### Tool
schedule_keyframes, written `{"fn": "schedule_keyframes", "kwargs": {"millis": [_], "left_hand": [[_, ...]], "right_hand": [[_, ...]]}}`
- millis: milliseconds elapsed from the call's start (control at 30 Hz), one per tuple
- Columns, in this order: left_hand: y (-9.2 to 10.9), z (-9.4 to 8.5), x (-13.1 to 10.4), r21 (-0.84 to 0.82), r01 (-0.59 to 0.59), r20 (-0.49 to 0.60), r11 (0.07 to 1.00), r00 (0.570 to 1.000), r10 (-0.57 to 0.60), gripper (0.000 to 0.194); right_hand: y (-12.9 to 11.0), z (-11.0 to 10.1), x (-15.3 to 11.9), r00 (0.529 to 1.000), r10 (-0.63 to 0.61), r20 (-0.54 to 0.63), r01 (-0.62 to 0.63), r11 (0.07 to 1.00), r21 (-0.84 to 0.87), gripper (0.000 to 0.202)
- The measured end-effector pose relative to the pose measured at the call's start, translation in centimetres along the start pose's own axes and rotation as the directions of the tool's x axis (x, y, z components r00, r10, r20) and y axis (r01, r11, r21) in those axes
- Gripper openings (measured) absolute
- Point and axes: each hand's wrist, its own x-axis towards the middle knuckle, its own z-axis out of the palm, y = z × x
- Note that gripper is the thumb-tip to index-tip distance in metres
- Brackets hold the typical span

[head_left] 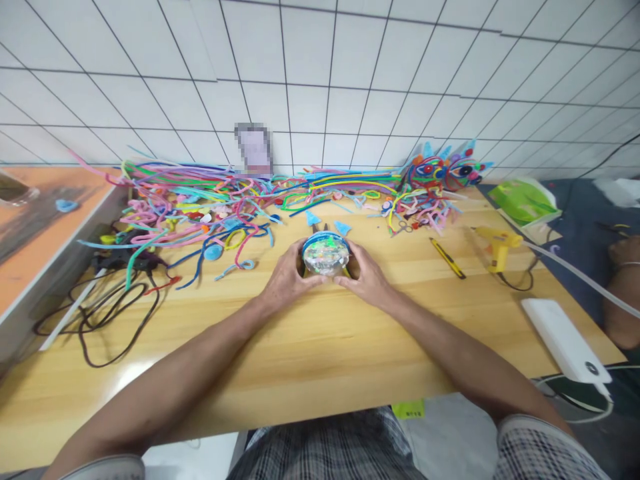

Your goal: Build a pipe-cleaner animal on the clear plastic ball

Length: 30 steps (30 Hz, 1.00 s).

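A round, clear, shiny object (326, 256) with a blue rim along its far edge is held upright over the middle of the wooden table (320, 347). My left hand (293, 275) is closed on its left side and my right hand (367, 273) on its right side, the thumbs nearly meeting at the bottom front. Just beyond it are two small light-blue triangles, a left one (313, 218) and a right one (343, 228). Two dark pointed tips show between the object and the triangles; what they belong to is hidden.
Colourful pipe cleaners (240, 193) lie along the white tiled wall. Black cables (107, 320) are at the left. To the right are a yellow cutter (447, 258), a yellow glue gun (497, 247), a white power bank (565, 340) and another person's arm (623, 300).
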Motion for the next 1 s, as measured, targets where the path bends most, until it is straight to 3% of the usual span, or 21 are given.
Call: {"fn": "schedule_keyframes", "kwargs": {"millis": [233, 467, 800, 1000], "left_hand": [[-0.4, 0.1, 0.0, -0.030, -0.006, -0.007, 1.000, 1.000, 0.005, 0.103], [-1.2, 0.2, -0.1, -0.018, -0.017, -0.016, 1.000, 1.000, 0.017, 0.121], [-0.8, 0.0, -0.1, -0.007, -0.044, -0.006, 0.999, 0.999, 0.044, 0.106], [-1.3, 0.2, -0.2, -0.015, -0.029, -0.011, 0.999, 1.000, 0.029, 0.122]], "right_hand": [[0.1, 0.0, -0.1, 1.000, -0.008, -0.010, 0.008, 1.000, 0.009, 0.084], [0.5, 0.1, -0.1, 1.000, -0.012, -0.017, 0.012, 1.000, -0.005, 0.091], [0.5, 0.0, -0.2, 0.999, -0.026, -0.018, 0.026, 1.000, -0.006, 0.085], [0.5, -0.1, -0.3, 1.000, -0.024, -0.019, 0.024, 1.000, 0.003, 0.089]]}}
